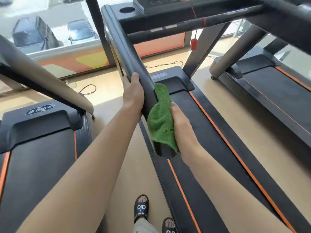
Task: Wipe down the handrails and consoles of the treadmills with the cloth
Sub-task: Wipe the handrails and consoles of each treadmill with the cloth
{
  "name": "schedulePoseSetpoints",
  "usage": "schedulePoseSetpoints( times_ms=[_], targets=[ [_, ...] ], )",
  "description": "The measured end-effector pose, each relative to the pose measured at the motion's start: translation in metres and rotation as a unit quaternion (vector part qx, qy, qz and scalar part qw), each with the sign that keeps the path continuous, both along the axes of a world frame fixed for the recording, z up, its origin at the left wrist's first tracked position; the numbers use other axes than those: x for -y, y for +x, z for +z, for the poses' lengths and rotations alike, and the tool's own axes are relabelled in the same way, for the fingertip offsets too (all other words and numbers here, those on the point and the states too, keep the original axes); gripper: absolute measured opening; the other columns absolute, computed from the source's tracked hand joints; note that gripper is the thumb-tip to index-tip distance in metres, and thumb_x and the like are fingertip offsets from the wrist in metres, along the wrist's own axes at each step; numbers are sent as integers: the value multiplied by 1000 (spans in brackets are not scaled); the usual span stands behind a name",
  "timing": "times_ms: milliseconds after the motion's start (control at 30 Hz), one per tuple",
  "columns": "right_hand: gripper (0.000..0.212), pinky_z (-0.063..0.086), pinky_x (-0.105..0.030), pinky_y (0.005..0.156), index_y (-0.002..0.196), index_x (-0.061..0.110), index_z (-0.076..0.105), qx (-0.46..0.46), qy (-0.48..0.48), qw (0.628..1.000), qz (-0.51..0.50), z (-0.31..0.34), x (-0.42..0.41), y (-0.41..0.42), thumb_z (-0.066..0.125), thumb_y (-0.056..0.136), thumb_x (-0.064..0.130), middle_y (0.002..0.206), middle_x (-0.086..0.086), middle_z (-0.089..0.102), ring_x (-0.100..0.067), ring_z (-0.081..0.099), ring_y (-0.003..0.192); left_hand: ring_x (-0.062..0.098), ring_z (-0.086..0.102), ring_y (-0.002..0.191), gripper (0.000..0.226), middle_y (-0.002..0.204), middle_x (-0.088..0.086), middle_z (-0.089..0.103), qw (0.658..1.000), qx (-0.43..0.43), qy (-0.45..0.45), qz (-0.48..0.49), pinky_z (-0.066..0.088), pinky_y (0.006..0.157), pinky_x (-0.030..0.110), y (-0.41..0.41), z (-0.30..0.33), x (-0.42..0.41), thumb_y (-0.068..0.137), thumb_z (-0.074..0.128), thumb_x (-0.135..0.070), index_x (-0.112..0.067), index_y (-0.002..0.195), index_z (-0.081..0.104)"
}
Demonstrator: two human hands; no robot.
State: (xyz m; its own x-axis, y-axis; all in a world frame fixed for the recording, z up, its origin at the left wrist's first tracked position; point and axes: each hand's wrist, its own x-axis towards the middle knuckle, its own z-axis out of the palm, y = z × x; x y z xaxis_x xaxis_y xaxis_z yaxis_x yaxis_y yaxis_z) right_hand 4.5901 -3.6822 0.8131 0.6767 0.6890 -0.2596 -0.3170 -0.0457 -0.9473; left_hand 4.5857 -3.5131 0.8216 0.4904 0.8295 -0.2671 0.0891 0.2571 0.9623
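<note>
At 9 o'clock a neighbouring treadmill (42, 135) showed its black deck and slanting grey rail. Toward the centre, the left hand (133, 94) gripped the black handrail (127, 52) of the middle treadmill (202, 132), thumb on top and fingers wrapped round its far side, out of sight. Just to its right, at 6 o'clock from that grip, the green cloth (160, 121) lay draped over the handrail's lower end, touching it. The right hand (180, 125) pressed the cloth against the rail, fingers hidden beneath the fabric, thumb alongside it. At 1 o'clock sat the console (176, 7); at 3 o'clock, another treadmill (277, 98).
</note>
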Motion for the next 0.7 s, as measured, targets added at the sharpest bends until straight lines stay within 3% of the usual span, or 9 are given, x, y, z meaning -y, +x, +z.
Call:
schedulePoseSetpoints(
  times_ms=[100,167,233,333,367,467,567,633,700],
  targets=[
    [36,55,-21,63,85,17,75,-137,24,989,52,13,-15,31,52,102,39,76,-1,75,-11,72,67,28,60,120,70,136,2,59,1000,-15,11,10,48,105,51,2,-1,-2,83,42,-60,-33,147,39],
    [35,51,-18,54,76,15,71,-138,47,988,50,11,-21,34,55,101,34,64,-3,71,-13,67,55,28,58,123,74,139,1,58,1000,-25,11,7,46,106,52,2,-3,-5,80,41,-62,-34,148,39],
    [37,54,-23,62,81,11,71,-174,16,984,39,12,-33,35,60,98,42,72,-7,72,-20,68,63,26,58,123,72,138,-1,59,999,-33,16,5,46,107,51,0,-2,-6,81,40,-62,-35,148,39],
    [70,50,-54,83,106,1,70,-247,-6,966,71,4,-22,27,64,85,67,97,-26,66,-41,65,88,24,59,120,65,136,0,59,999,-32,17,6,47,107,49,0,-3,-6,89,40,-59,-33,149,40],
    [74,50,-56,80,102,1,72,-260,-6,963,75,3,-11,18,58,86,72,95,-29,66,-44,66,85,23,59,119,60,135,0,59,999,-31,16,6,47,107,49,-1,-2,-5,94,40,-56,-32,149,40],
    [77,54,-41,67,59,7,75,-329,9,944,25,-7,14,-7,41,97,64,68,-21,69,-31,66,54,21,60,116,53,131,-2,60,1000,-26,12,7,48,106,47,0,-4,-7,99,38,-53,-32,148,42],
    [74,52,-56,82,77,2,73,-389,36,919,-56,-16,18,-35,46,88,70,87,-28,71,-39,63,72,20,61,116,56,132,-2,61,999,-28,12,9,48,106,46,-2,-1,-5,96,40,-55,-32,148,42],
    [59,55,-55,79,82,9,60,-338,25,930,-146,-17,13,-48,49,91,66,79,-14,64,-30,56,67,20,61,116,56,131,-3,61,999,-31,13,13,49,106,46,-3,-1,-3,96,40,-55,-33,148,42],
    [51,49,-37,65,72,19,44,-159,27,968,-193,-10,9,-50,44,98,62,66,3,47,-21,44,58,21,61,116,57,131,-3,61,999,-30,15,13,48,106,46,-4,-2,-4,96,41,-55,-32,148,43]
  ],
)
